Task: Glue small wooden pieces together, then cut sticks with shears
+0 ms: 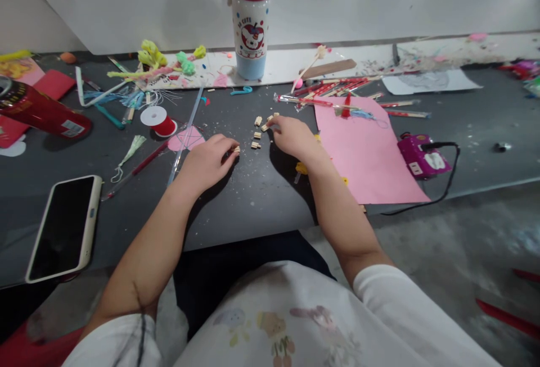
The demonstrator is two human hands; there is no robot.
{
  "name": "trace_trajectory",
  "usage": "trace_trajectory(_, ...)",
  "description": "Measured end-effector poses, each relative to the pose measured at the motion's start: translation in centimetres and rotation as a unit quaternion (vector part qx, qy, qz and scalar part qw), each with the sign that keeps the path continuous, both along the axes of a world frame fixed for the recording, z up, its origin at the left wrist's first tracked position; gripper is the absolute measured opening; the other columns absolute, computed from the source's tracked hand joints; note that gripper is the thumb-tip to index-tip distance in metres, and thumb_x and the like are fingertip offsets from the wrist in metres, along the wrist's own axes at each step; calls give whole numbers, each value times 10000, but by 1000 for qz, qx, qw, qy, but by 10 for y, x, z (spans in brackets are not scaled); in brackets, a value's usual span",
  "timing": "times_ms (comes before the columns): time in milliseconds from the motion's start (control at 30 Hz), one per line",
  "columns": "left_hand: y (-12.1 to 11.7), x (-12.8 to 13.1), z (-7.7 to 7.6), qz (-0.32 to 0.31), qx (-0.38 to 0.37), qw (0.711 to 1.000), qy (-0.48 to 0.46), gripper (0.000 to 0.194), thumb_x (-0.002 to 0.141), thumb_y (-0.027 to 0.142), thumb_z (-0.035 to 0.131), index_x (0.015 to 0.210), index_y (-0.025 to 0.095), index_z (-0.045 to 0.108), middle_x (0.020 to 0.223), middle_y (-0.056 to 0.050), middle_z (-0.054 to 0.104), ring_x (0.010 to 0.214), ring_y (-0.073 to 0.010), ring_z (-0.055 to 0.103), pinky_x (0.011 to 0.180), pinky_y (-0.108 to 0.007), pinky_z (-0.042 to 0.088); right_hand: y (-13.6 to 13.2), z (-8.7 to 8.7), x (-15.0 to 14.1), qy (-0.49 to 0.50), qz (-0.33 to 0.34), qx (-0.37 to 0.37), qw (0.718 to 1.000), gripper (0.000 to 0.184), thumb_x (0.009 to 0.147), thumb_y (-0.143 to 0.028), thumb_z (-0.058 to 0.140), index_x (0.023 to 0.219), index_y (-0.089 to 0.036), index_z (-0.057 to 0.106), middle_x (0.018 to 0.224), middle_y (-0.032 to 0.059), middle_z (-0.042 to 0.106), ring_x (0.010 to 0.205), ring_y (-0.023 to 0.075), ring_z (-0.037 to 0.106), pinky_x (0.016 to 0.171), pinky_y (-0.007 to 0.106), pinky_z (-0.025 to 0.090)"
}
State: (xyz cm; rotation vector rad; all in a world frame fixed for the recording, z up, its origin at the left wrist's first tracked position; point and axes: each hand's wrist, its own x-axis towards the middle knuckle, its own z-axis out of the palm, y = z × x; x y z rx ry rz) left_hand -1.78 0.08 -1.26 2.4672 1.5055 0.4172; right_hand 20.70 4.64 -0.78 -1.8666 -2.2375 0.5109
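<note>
Several small pale wooden-looking pieces, such as this short block [257,135], lie scattered on the dark grey table between my hands. My left hand [210,160] is closed in a pinch, with the end of one pale piece [237,149] showing at its fingertips. To the right, my right hand [294,135] has its fingertips pressed together on another pale piece [264,128] at the upper edge of the group. Fine pale crumbs are sprinkled over the tabletop around the pieces. Yellow bits [301,168] lie partly hidden beneath my right forearm.
A white bottle [252,35] stands at the back. Leftward are a red can [46,109], a red thread spool [162,124] and a phone [63,229]. On the right lie pink paper [367,153], wrapped sticks [333,87] and a purple box [422,156] with a black cable.
</note>
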Motion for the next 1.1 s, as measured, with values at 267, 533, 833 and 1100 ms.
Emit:
trace_trajectory(267, 0, 0, 1, 0, -3, 1000, 4, 295, 968, 351, 440, 1090, 196, 660, 1079, -80, 697, 974, -222, 636, 790, -329, 469, -3, 3, -7, 26, 37, -23, 999, 447, 886, -136, 414, 1257, -171, 661, 1273, 123, 691, 1170, 279, 637, 969, 388, 468)
trace_trajectory(533, 0, 0, -1, -6, 0, 1000, -7, 270, 964, 335, 457, 1080, 196, 657, 1082, -77, 697, 1004, -228, 644, 823, -336, 475, 5, -6, -3, -36, -54, 26, 998, 544, 886, -116, 387, 1415, -112, 515, 1166, 212, 705, 1047, 321, 675, 864, 418, 495)
trace_trajectory(833, -1, 1, 0, -6, -2, 1000, -4, 261, 960, 331, 466, 1077, 199, 659, 1076, -73, 696, 980, -227, 643, 793, -329, 469, 7, -9, -4, -36, -37, 28, 998, 511, 874, -101, 379, 1325, -154, 612, 1195, 182, 712, 1067, 329, 680, 883, 444, 505)
trace_trajectory(1100, 0, 0, 0, -7, -1, 1000, 2, 288, 965, 346, 460, 1095, 192, 666, 1062, -77, 696, 954, -230, 644, 765, -326, 464, -2, 7, -6, 28, 23, -23, 999, 445, 869, -131, 410, 1192, -169, 713, 1238, 121, 709, 1168, 284, 646, 985, 398, 476)
